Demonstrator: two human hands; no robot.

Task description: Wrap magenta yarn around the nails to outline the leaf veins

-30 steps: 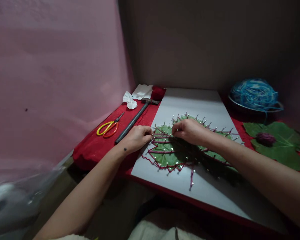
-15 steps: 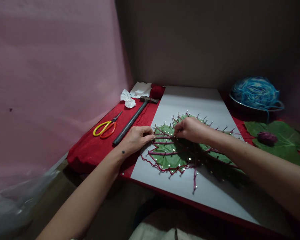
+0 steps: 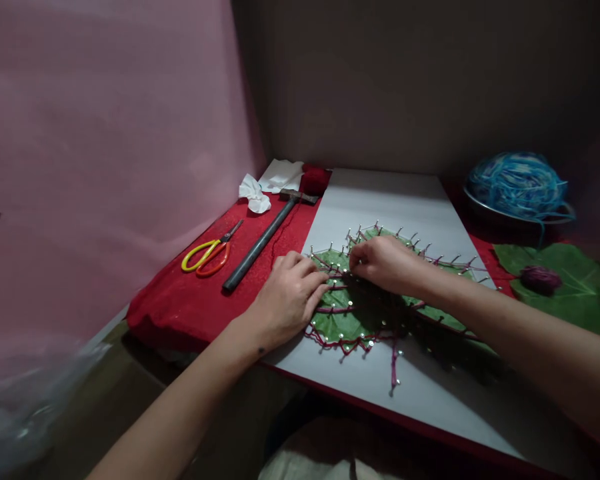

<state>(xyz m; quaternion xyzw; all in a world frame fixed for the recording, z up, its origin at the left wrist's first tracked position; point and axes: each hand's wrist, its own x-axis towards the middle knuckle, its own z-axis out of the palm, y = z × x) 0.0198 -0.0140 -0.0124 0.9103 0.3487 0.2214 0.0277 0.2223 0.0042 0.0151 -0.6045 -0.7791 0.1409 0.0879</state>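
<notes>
A green leaf (image 3: 337,327) lies on a white board (image 3: 380,200), ringed by several upright nails. Red yarn (image 3: 347,345) runs along its near edge, and purple yarn (image 3: 333,310) crosses it in rows. My left hand (image 3: 295,290) rests over the leaf's left edge, fingers stretched out and slightly apart, touching the yarn rows and nails. Over the leaf's middle, my right hand (image 3: 380,263) is closed in a pinch on purple yarn; its fingertips are partly hidden. A short purple strand hangs round nails near the board's front.
Left on the red cloth (image 3: 180,313) lie scissors (image 3: 207,257) with yellow and orange handles, a hammer (image 3: 263,247) and crumpled tissue (image 3: 254,193). To the right are a bowl of blue yarn (image 3: 517,183) and a purple yarn ball (image 3: 540,280) on another leaf (image 3: 580,273).
My left hand has moved right, over the leaf's edge, and its pinched fingers have spread out. My right hand stays in nearly the same spot, still pinched. The view has shifted slightly.
</notes>
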